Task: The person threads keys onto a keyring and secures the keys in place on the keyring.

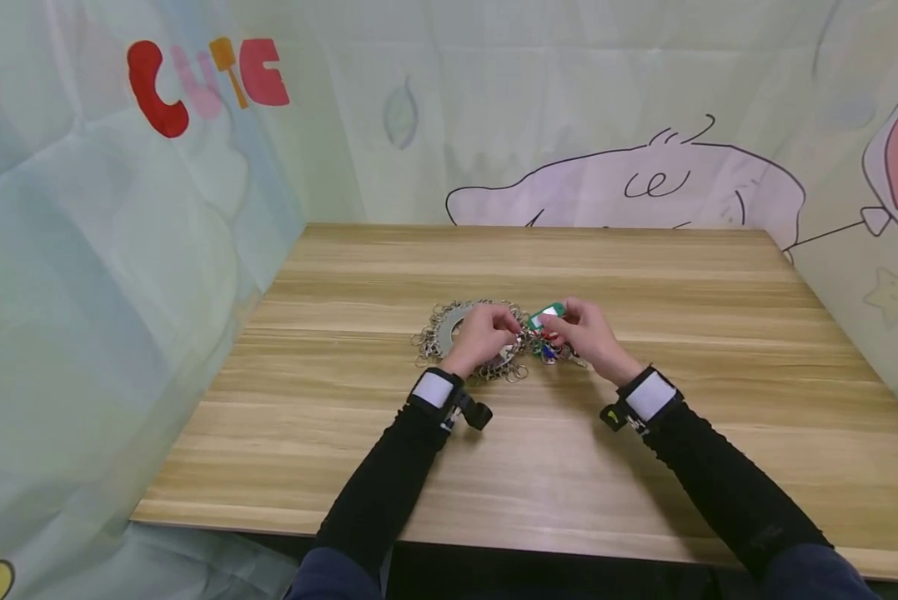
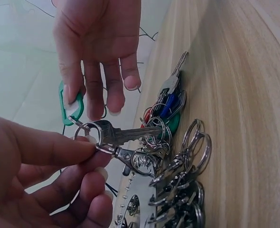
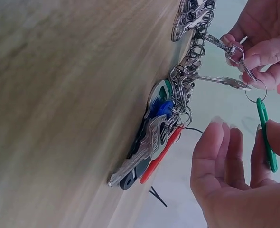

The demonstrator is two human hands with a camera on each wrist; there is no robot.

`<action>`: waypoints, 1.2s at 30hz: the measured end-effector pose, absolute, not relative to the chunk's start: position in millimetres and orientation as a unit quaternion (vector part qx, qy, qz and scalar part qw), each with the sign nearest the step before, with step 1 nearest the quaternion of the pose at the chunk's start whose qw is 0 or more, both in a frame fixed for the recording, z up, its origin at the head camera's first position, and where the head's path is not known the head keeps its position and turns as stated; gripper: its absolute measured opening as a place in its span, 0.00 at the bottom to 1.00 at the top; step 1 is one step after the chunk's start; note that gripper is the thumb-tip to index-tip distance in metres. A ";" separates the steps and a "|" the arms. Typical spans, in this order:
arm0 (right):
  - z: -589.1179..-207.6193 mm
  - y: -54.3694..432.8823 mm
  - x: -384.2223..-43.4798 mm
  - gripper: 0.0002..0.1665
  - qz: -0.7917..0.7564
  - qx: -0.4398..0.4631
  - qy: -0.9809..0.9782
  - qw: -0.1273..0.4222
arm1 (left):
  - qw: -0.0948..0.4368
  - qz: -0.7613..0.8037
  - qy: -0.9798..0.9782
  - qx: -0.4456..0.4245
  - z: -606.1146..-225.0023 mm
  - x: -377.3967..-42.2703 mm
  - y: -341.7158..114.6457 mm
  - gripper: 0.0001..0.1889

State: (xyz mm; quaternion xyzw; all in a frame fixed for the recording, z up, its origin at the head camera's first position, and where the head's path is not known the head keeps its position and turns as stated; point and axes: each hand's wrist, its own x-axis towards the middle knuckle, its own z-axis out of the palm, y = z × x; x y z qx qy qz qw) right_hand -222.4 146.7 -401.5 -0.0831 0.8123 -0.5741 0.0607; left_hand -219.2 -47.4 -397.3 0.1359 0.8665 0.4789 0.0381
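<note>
With thumb and fingers, my left hand (image 1: 481,340) pinches a metal split ring at the end of a swivel snap hook (image 2: 139,160). A silver key (image 2: 130,135) hangs on that ring. My right hand (image 1: 593,340) holds a green key tag (image 3: 267,135) with a white label between thumb and index finger; its other fingers are loosely extended. The tag is joined by a small ring to the key's ring. Below the left hand lies a round metal plate (image 1: 446,332) with a hole in its middle and many snap hooks and rings around its edge.
Beside the plate, a bunch of keys (image 3: 153,137) lies on the wooden table (image 1: 328,433), with a red tag (image 3: 160,157) and a blue tag (image 3: 165,108) among them. A printed cloth (image 1: 388,50) hangs behind and to the sides of the table.
</note>
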 end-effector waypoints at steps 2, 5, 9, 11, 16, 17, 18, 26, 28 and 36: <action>-401.8 146.1 -222.9 0.17 -0.576 -0.082 0.811 0.062 | 0.038 0.475 0.869 0.134 -397.4 -219.2 -47.3 0.04; -402.7 145.4 -223.8 0.16 -0.579 -0.081 0.809 0.063 | 0.038 0.474 0.869 0.135 -397.2 -218.8 -47.5 0.04; -403.8 143.6 -223.6 0.14 -0.606 -0.089 0.787 0.069 | 0.039 0.471 0.870 0.138 -397.0 -218.3 -47.9 0.05; -404.5 142.3 -222.8 0.13 -0.632 -0.098 0.764 0.084 | 0.042 0.470 0.871 0.138 -397.3 -218.4 -48.3 0.06; -406.6 137.4 -220.4 0.07 -0.692 -0.102 0.700 0.142 | 0.044 0.463 0.874 0.140 -398.1 -219.1 -48.6 0.07; -407.2 137.0 -220.2 0.07 -0.700 -0.101 0.690 0.152 | 0.043 0.462 0.875 0.140 -398.1 -219.1 -48.5 0.07; -407.3 136.5 -219.8 0.07 -0.707 -0.096 0.682 0.162 | 0.041 0.460 0.876 0.140 -398.3 -219.2 -48.6 0.07; -408.5 139.0 -220.8 0.14 -0.712 -0.078 0.669 0.196 | 0.037 0.459 0.877 0.140 -398.4 -219.2 -48.6 0.08; -408.1 139.4 -220.9 0.14 -0.714 -0.081 0.667 0.195 | 0.038 0.458 0.877 0.141 -398.6 -219.4 -48.1 0.08; -406.4 139.2 -220.2 0.11 -0.723 -0.076 0.660 0.192 | 0.041 0.451 0.881 0.140 -398.5 -219.8 -46.5 0.08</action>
